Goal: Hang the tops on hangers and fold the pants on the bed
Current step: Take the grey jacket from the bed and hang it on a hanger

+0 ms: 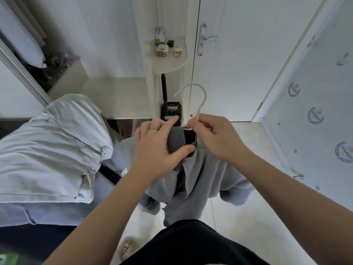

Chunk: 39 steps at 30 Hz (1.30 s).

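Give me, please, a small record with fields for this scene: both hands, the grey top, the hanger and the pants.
left hand: grips the ribbed collar of the grey fabric top
right hand: pinches the white hook-shaped hanger just below its hook
grey fabric top: hangs down between the hands, sleeves loose
pale blue denim pants: lie at the left, apart from both hands
background: white door with a metal lever handle
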Tool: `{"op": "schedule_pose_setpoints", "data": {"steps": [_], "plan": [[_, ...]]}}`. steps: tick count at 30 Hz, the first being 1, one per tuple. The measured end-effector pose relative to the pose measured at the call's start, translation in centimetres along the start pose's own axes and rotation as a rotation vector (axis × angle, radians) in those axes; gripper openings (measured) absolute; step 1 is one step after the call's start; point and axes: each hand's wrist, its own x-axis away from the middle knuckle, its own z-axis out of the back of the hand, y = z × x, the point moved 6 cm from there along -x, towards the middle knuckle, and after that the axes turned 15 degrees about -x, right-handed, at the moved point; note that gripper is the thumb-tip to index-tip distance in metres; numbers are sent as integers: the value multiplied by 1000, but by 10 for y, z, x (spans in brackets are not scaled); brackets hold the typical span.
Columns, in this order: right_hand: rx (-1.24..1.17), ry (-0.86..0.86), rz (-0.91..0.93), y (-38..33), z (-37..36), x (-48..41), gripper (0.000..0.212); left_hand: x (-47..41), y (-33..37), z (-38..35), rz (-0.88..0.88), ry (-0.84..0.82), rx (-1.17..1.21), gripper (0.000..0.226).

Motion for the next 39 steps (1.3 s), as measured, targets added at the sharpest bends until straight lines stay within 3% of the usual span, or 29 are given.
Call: {"op": "schedule_pose_setpoints", "data": {"steps": [3, 9, 12, 16, 18, 20, 24, 27, 30, 33, 35, 39], "plan": [[0, 110, -6, 3, 4, 1, 38, 12, -7, -3, 210, 254, 15, 62], [-13, 102, -14, 0, -6, 3, 32, 6, -24, -30, 382, 145, 387, 56], [16, 74, -8, 0, -9, 4, 30, -2, -40, -28, 480, 197, 456, 30], [206, -92, -38, 6, -1, 8, 36, -20, -76, 7, 584, 343, 462, 26], [406, -310, -102, 13, -9, 15, 35, -32, -76, 27, 504, 354, 434, 27], [553, -443, -128, 16, -18, 20, 33, -40, -58, 33, 383, 263, 427, 24], [376, -245, -20, -7, -8, 6, 28, -37, -30, 17, 211, 34, 383, 20], [293, -248, 9, -14, -4, 5, 43, -31, -29, 12, 130, 13, 376, 20], [221, -240, 25, -17, -3, 6, 45, -29, -20, 7, -27, -5, 373, 19], [120, -189, 57, -22, 4, 2, 42, -24, -18, 1, -162, -57, 179, 38], [82, -165, 60, -21, 7, 0, 41, -22, -20, -6, -239, -103, 112, 29], [-25, -110, 36, 0, 18, -5, 20, -23, -26, -3, -242, 38, 89, 14]]}}
